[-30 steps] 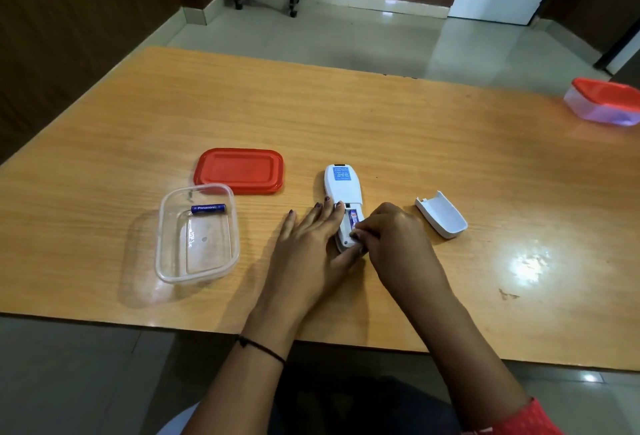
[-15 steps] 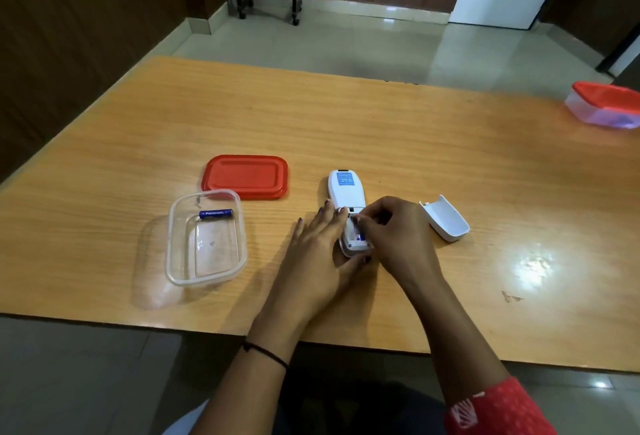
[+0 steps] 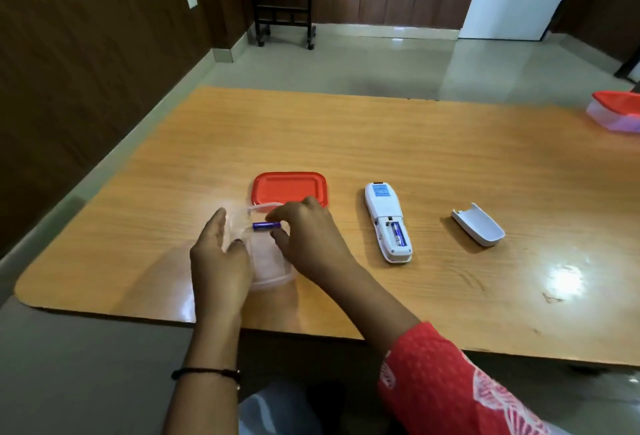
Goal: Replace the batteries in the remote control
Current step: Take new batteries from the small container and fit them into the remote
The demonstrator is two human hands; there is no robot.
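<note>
- At the near edge of the table (image 3: 433,157), two forearms reach in: a red patterned sleeve (image 3: 450,386) on the right one, a thin black band (image 3: 207,371) round the left wrist.
- The left hand (image 3: 220,261) holds the left wall of a clear box (image 3: 270,273), thumb on the inner side and fingers outside. The box is blurred.
- The right hand (image 3: 311,239) reaches over the box from the right. Its forefinger and thumb curl round the right end of a loose battery (image 3: 265,225) – blue, lying crosswise in the far half of the box. The blur hides whether they actually pinch it.
- Just right of that hand the remote (image 3: 388,223) lies face down on the table, lengthwise, its back open – one fitted battery (image 3: 399,233) sits in the right slot of the compartment.
- The battery cover (image 3: 478,228) lies well apart to the right, hollow side up.
- A red lid (image 3: 289,189) lies flat just behind the box.
- Far right, at the picture's edge, stands a second box (image 3: 616,112) with a red lid on it.
- Beyond the table, on the tiled floor, stands a dark wheeled stand (image 3: 284,22).
</note>
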